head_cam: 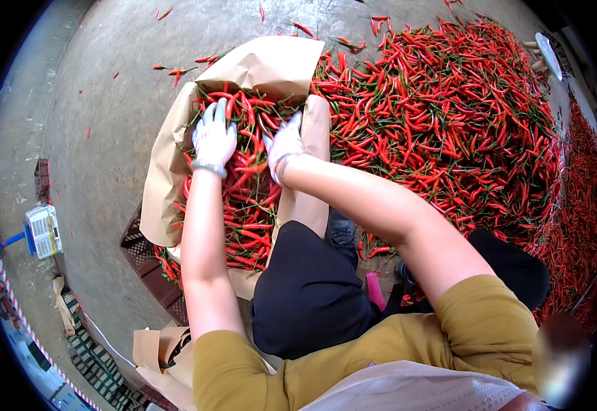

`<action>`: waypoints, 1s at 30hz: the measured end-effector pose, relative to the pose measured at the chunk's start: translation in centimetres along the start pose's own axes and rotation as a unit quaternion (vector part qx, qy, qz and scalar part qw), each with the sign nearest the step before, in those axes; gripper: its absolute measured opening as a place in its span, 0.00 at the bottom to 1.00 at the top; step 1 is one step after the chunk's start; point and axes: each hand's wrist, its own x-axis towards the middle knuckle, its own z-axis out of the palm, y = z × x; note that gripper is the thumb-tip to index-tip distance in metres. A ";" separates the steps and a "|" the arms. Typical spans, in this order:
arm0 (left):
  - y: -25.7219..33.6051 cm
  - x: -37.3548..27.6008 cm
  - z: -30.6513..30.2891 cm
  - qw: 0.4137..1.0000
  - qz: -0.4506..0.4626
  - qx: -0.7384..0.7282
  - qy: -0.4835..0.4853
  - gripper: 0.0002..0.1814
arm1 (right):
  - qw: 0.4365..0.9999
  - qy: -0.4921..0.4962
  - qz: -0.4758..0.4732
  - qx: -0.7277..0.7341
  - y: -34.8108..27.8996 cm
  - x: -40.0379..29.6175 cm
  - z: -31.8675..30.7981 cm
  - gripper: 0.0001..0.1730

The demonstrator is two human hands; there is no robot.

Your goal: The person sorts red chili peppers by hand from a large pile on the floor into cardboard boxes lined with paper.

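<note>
Red chili peppers (249, 241) with green stems fill a crate lined with brown paper (260, 67), whose flaps fold outward over the sides. My left hand (213, 136), in a whitish glove, rests on the chilies at the far left inside the liner, its fingers pointing away from me. On the right inner side, my right hand (284, 141), gloved too, reaches in beside the paper with its fingertips among the peppers. Whether it grips any is hidden. Between my hands some chilies look blurred. A brown plastic crate wall (149, 272) shows below the paper at the left.
A large heap of red chilies (442, 123) spreads over the concrete floor (108, 103) at my right. Beyond it stands a small stool (548, 56). At the left are a white basket (44, 231) and stacked crates (93, 359). Another paper-lined container (162, 349) sits near my left elbow.
</note>
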 end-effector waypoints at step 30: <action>0.9 -4.0 -0.3 0.964 -0.106 0.072 0.233 0.33 | 0.963 0.161 0.105 0.188 -0.7 0.1 0.5 0.39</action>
